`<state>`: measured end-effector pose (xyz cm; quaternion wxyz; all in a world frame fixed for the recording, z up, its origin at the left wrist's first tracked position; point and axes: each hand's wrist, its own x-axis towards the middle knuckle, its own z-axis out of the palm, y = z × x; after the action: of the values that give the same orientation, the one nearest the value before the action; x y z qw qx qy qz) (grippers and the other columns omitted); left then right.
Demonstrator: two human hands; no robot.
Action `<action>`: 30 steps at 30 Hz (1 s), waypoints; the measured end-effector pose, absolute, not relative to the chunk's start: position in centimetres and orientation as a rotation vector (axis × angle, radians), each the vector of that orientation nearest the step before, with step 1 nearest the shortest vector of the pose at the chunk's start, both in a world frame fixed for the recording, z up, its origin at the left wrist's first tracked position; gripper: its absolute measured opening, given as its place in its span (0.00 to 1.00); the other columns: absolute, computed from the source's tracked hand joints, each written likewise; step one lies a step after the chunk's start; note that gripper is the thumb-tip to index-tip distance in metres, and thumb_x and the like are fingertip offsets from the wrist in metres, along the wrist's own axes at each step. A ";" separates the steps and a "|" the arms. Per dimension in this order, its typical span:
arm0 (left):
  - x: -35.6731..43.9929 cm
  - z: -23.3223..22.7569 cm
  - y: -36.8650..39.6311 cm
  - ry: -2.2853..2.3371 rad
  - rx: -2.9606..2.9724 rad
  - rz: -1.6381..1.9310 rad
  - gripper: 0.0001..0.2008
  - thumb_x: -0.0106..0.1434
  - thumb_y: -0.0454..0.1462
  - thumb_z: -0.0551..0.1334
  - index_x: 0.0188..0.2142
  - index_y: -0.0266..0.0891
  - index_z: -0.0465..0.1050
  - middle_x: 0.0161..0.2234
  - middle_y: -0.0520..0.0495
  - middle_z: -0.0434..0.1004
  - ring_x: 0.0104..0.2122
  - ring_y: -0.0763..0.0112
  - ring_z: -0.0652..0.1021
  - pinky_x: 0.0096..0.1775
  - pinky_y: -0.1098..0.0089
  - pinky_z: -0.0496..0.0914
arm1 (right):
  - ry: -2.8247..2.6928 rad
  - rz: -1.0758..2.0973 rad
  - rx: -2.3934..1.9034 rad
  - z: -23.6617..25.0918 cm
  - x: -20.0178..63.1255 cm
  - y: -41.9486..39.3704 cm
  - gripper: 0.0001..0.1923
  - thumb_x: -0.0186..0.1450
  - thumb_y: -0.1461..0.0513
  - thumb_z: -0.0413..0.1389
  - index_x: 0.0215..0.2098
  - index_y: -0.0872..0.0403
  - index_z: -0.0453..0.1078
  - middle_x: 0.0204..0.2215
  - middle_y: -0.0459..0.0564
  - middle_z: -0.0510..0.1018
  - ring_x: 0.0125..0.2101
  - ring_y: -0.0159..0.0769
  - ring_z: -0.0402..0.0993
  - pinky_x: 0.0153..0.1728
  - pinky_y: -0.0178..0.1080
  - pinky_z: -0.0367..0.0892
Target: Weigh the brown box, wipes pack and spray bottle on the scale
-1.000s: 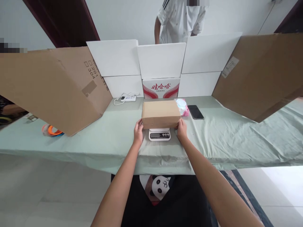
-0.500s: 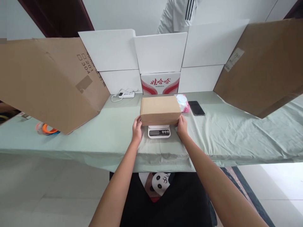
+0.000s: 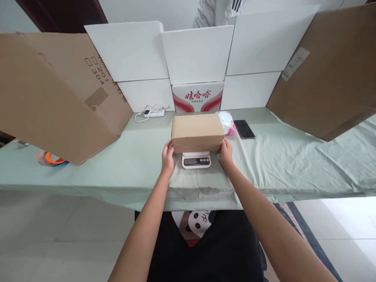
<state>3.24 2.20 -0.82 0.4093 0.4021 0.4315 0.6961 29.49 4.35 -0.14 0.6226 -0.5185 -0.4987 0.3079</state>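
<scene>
A pale wall at the far side, a row of white panels (image 3: 126, 51) lined up before it, and here's the bench (image 3: 126, 164), draped in light green cloth with creases over on the right. Big brown cardboard sheets flank it, one left (image 3: 58, 105), one right (image 3: 329, 78).

And right in the middle, the star of the show: a cardboard box (image 3: 197, 133), sitting level over a white kitchen scale (image 3: 196, 160), whose buttons and display poke out on the near side. The left hand (image 3: 168, 156) is on the box's near left corner, the right hand (image 3: 226, 154) on the near right. The grip is clamped on the box from both ends, low down, fingertips partly hidden. Is the scale carrying the weight, or the hands? Can't tell from up here!

Now, the handling: stiff walls, crisp edges, dry matt card, so I'd call it unlikely to slip. Weight? The contents are out of sight, so heavy or light is anyone's guess. The two short ends look the place to hold, low and level; a hard squeeze mid-panel could dent it.

Just beyond its right end, a pink-and-white packet (image 3: 226, 122), then a dark phone (image 3: 244, 129).
</scene>
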 end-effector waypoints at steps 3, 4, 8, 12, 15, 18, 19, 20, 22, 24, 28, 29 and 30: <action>3.2 -0.9 2.3 1.087 1.007 1.748 0.20 0.64 0.45 0.67 0.54 0.45 0.78 0.60 0.42 0.82 0.63 0.53 0.78 0.62 0.58 0.73 | -1.142 0.701 -1.187 -0.2 29.5 4.4 0.23 0.72 0.44 0.50 0.27 0.50 0.61 0.23 0.43 0.63 0.27 0.34 0.59 0.30 0.40 0.55; 3.2 -1.0 2.3 1.087 1.007 1.746 0.20 0.64 0.45 0.67 0.54 0.45 0.78 0.60 0.42 0.82 0.63 0.53 0.78 0.62 0.58 0.72 | -1.142 0.701 -1.184 -0.2 29.5 4.4 0.23 0.72 0.44 0.50 0.27 0.50 0.61 0.23 0.43 0.63 0.27 0.34 0.59 0.30 0.39 0.55; 3.2 -1.1 2.3 1.076 1.011 1.752 0.19 0.64 0.44 0.66 0.54 0.45 0.78 0.60 0.42 0.81 0.63 0.53 0.77 0.63 0.57 0.72 | -1.141 0.714 -1.175 -0.3 29.5 4.5 0.20 0.72 0.47 0.50 0.28 0.50 0.61 0.24 0.43 0.62 0.26 0.34 0.59 0.29 0.39 0.56; 3.2 -1.1 2.4 1.085 1.022 1.751 0.19 0.65 0.45 0.66 0.54 0.45 0.78 0.60 0.42 0.81 0.63 0.53 0.77 0.64 0.57 0.71 | -1.136 0.717 -1.174 -0.3 29.5 4.5 0.20 0.72 0.47 0.50 0.28 0.50 0.61 0.24 0.43 0.62 0.26 0.34 0.59 0.29 0.39 0.56; 3.2 -1.1 2.4 1.089 1.039 1.751 0.19 0.65 0.46 0.66 0.54 0.45 0.78 0.60 0.42 0.81 0.63 0.53 0.77 0.63 0.57 0.71 | -1.131 0.718 -1.179 -0.3 29.5 4.5 0.20 0.72 0.47 0.50 0.28 0.50 0.62 0.24 0.43 0.63 0.27 0.34 0.59 0.29 0.39 0.55; 3.1 -1.1 2.4 1.096 1.035 1.760 0.20 0.64 0.46 0.66 0.54 0.44 0.78 0.60 0.41 0.81 0.63 0.52 0.77 0.63 0.57 0.71 | -1.127 0.726 -1.182 -0.2 29.4 4.4 0.19 0.72 0.49 0.50 0.28 0.50 0.63 0.23 0.43 0.63 0.26 0.34 0.59 0.29 0.39 0.56; 3.1 -1.1 2.4 1.097 1.033 1.762 0.20 0.64 0.45 0.66 0.54 0.44 0.78 0.60 0.41 0.81 0.63 0.52 0.77 0.63 0.57 0.71 | -1.126 0.729 -1.183 -0.2 29.4 4.4 0.18 0.72 0.49 0.50 0.28 0.50 0.63 0.23 0.43 0.63 0.26 0.34 0.59 0.29 0.39 0.56; 3.1 -1.1 2.4 1.097 1.033 1.761 0.20 0.64 0.45 0.66 0.54 0.44 0.78 0.60 0.41 0.81 0.63 0.52 0.77 0.63 0.57 0.71 | -1.125 0.730 -1.183 -0.1 29.4 4.3 0.18 0.72 0.49 0.50 0.28 0.50 0.63 0.23 0.43 0.63 0.26 0.34 0.59 0.29 0.39 0.56; 3.1 -1.2 2.5 1.095 1.038 1.754 0.20 0.65 0.45 0.66 0.54 0.44 0.78 0.60 0.41 0.80 0.63 0.53 0.77 0.63 0.56 0.71 | -1.124 0.729 -1.183 -0.1 29.4 4.3 0.18 0.72 0.49 0.50 0.28 0.50 0.63 0.23 0.43 0.63 0.26 0.34 0.59 0.29 0.39 0.56; 3.1 -1.2 2.5 1.096 1.041 1.746 0.19 0.65 0.46 0.65 0.54 0.45 0.78 0.61 0.41 0.80 0.63 0.53 0.77 0.64 0.56 0.71 | -1.126 0.725 -1.181 -0.1 29.4 4.4 0.19 0.72 0.49 0.51 0.28 0.50 0.63 0.23 0.43 0.63 0.26 0.34 0.59 0.28 0.39 0.56; 3.1 -1.2 2.5 1.111 1.045 1.752 0.20 0.64 0.46 0.66 0.53 0.44 0.79 0.60 0.41 0.81 0.63 0.52 0.77 0.64 0.56 0.71 | -1.132 0.720 -1.183 -0.1 29.5 4.5 0.19 0.72 0.49 0.51 0.27 0.50 0.63 0.23 0.43 0.63 0.26 0.34 0.59 0.28 0.39 0.55; 3.1 -1.2 2.5 1.113 1.047 1.753 0.20 0.64 0.46 0.66 0.53 0.44 0.79 0.60 0.41 0.81 0.63 0.52 0.77 0.64 0.56 0.71 | -1.131 0.720 -1.184 -0.1 29.5 4.5 0.19 0.72 0.49 0.51 0.27 0.50 0.63 0.23 0.44 0.63 0.26 0.34 0.59 0.28 0.39 0.55; 3.1 -1.2 2.5 1.114 1.049 1.753 0.20 0.64 0.46 0.66 0.53 0.45 0.79 0.59 0.41 0.81 0.63 0.52 0.77 0.64 0.56 0.71 | -1.130 0.719 -1.186 -0.1 29.5 4.5 0.19 0.72 0.49 0.51 0.27 0.50 0.63 0.23 0.44 0.63 0.26 0.34 0.59 0.29 0.39 0.55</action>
<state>3.06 2.46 -1.19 0.3961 0.4139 0.4396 0.6918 29.52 4.46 -0.14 0.6259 -0.5170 -0.4927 0.3135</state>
